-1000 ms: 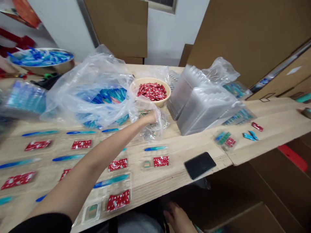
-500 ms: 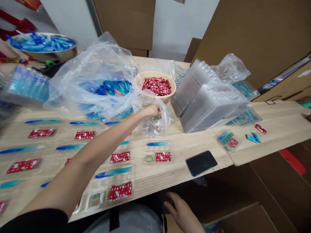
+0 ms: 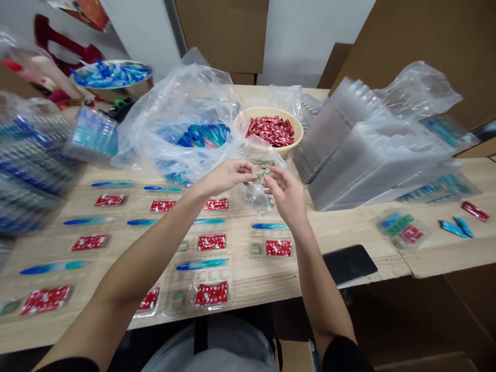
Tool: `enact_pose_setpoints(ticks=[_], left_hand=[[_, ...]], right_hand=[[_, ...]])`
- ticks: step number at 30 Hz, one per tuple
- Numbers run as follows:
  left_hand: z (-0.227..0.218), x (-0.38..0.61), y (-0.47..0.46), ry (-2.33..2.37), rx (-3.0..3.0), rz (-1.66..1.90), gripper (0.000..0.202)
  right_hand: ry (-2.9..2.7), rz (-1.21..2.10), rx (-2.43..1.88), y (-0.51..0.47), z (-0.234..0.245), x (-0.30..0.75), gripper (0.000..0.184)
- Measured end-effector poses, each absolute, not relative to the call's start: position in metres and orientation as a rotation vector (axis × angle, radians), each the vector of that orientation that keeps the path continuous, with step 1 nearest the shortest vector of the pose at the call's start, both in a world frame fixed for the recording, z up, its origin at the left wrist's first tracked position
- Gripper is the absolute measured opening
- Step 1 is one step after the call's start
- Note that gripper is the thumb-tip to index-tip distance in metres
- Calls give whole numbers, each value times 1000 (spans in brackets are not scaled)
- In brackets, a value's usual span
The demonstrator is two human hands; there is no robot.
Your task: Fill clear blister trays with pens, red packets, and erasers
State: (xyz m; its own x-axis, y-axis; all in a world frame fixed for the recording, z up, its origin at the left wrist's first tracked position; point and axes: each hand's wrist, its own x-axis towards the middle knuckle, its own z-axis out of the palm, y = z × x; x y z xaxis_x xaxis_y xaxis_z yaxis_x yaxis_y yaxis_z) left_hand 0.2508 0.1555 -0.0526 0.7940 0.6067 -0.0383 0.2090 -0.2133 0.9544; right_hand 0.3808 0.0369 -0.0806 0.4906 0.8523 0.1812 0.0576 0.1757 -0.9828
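Left hand [image 3: 227,176], right hand [image 3: 288,195]: one each, at one clear bag [image 3: 259,200] of green pieces [image 3: 263,172]; cannot tell if either grip is closed. One bowl [image 3: 298,133], red packets [image 3: 270,131]; one phone [image 3: 351,264].

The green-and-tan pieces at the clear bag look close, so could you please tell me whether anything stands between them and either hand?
Nothing visible does: the left hand and right hand are on either side of the green-and-tan pieces, at the clear bag. Whether either hand touches them is unclear.
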Motion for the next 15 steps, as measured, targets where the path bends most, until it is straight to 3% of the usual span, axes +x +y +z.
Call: enact_pose_setpoints(ticks=[15], left_hand=[[-52, 251, 134, 597, 1736, 682, 28]], right_hand=[[-915, 868, -1049, 35, -81, 392, 35]])
